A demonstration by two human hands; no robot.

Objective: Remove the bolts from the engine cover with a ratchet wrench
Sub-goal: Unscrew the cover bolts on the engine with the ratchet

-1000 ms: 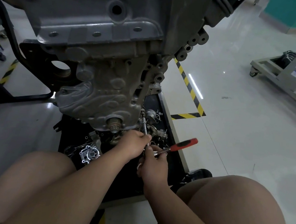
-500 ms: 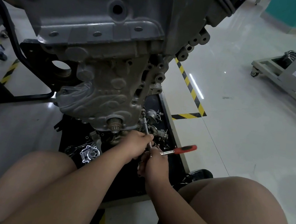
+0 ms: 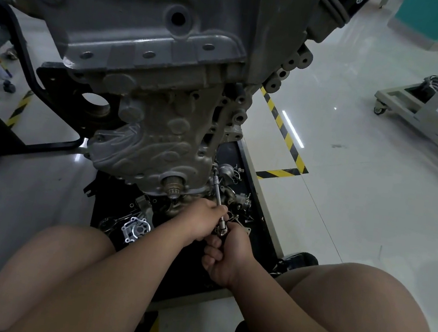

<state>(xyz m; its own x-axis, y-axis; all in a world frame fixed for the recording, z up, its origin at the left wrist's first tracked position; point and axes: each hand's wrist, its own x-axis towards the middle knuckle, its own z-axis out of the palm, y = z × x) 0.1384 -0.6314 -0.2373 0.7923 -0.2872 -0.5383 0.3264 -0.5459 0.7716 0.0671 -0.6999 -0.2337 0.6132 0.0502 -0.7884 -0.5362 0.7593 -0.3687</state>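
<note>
Glossy floor (image 3: 371,227) is lying open at right, beyond the black tray's (image 3: 261,199) edge. At centre, your left hand (image 3: 205,219) and right hand (image 3: 230,253) are both closing their grip on the ratchet wrench (image 3: 218,191), which is reaching the engine cover's (image 3: 159,144) lower right edge.

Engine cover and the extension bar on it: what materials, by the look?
By look: cover is cast metal, likely aluminium: dull grey, grainy skin, moulded ribs. The extension bar is probably chromed steel: thin, bright, glinting.
</note>
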